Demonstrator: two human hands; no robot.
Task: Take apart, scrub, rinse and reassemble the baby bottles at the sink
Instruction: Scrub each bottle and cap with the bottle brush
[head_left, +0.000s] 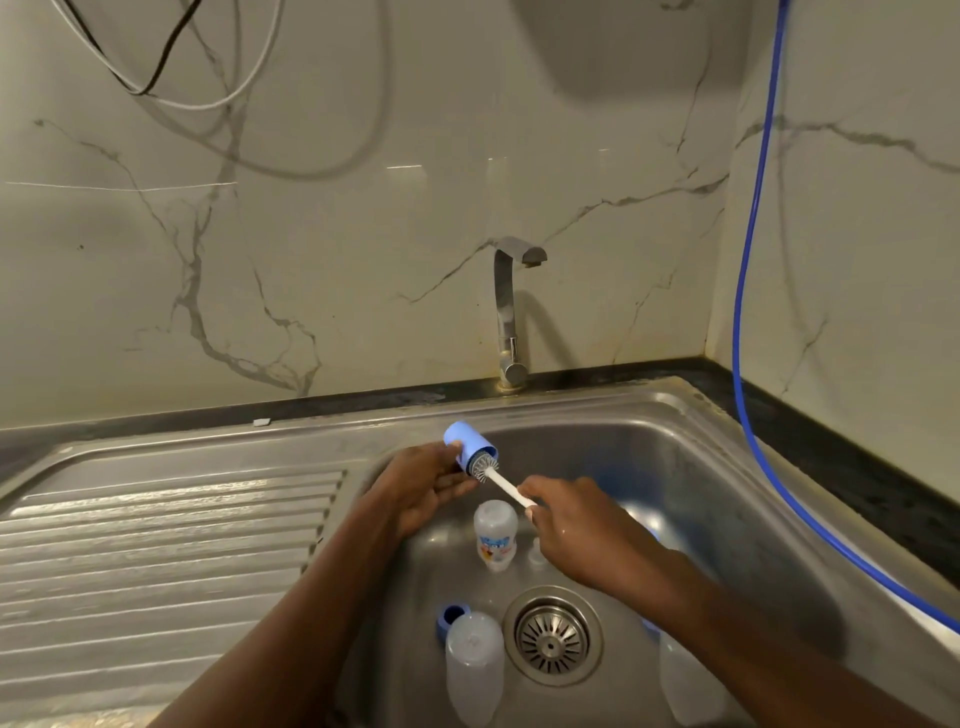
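A pale wall with grey marble veining closes the back and right, meeting in a corner. A black cable and a white cable hang in loops at the upper left. A blue hose drops down the right wall and crosses the dark bench. A small white chip lies on the bench's back strip, left of the steel tap.

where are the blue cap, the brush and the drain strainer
blue cap (474, 440), head view, on its side wall
brush (505, 484), head view, on its white handle
drain strainer (552, 642), head view, on its slotted centre
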